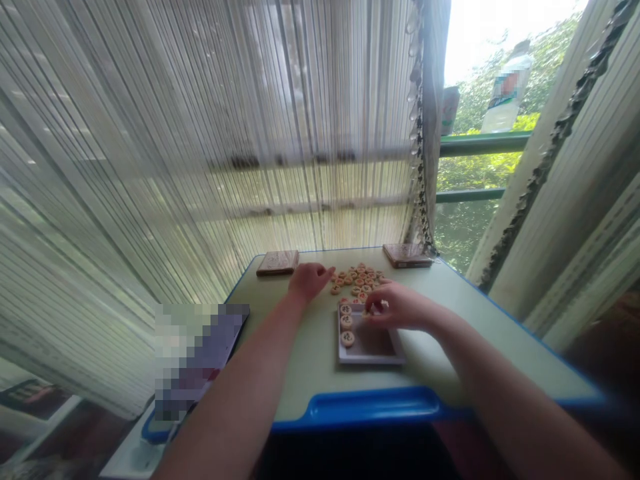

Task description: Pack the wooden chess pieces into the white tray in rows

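A shallow tray (373,363) lies on the table, with several round Chinese chess pieces (347,339) lined up along its left side. My right hand (397,305) reaches over the tray from the right, thumb and fingers pinched on a Chinese chess piece (367,314) that they partly cover. Just behind the tray, a loose pile of Chinese chess pieces (359,280) is spread on the tabletop. At the pile's left edge is my left hand (311,280), fingers curled and fingertips together; whatever they may hold is hidden.
Two flat boxes, a left one (277,263) and a right one (407,256), lie at the far corners of the pale table (310,373). A tablet-like device (220,353), partly blurred out, stands at the left. String curtains (320,120) hang behind; a bottle (507,90) stands on the window rail.
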A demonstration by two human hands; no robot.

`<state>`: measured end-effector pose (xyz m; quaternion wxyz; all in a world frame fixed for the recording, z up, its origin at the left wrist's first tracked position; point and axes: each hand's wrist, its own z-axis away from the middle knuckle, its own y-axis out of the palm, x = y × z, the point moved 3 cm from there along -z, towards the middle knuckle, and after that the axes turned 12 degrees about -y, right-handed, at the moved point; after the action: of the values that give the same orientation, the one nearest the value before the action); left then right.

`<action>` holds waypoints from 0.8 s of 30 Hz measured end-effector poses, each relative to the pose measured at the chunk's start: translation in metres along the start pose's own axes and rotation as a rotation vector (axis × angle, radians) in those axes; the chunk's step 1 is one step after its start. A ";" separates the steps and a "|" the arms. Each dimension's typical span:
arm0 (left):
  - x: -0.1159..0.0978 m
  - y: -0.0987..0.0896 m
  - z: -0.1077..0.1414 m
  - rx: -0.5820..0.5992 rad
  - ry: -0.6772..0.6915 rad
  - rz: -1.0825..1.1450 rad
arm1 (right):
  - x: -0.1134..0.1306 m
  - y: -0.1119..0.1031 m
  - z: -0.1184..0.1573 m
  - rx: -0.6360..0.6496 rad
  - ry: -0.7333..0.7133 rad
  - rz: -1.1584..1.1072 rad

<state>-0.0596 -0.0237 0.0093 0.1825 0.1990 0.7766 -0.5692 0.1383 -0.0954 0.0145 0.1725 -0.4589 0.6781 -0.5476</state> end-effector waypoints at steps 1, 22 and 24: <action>0.003 0.001 -0.001 -0.054 0.029 -0.125 | -0.001 0.002 0.001 0.076 0.030 0.000; -0.001 -0.012 0.015 -0.174 -0.172 0.194 | 0.026 0.012 -0.004 -0.024 -0.172 -0.013; 0.006 -0.005 0.027 -0.268 -0.103 0.139 | 0.029 0.016 -0.004 -0.048 -0.197 0.011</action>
<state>-0.0664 -0.0508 0.0025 0.2860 0.1970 0.8195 -0.4558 0.1137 -0.1167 0.0094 0.2304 -0.5108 0.6732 -0.4825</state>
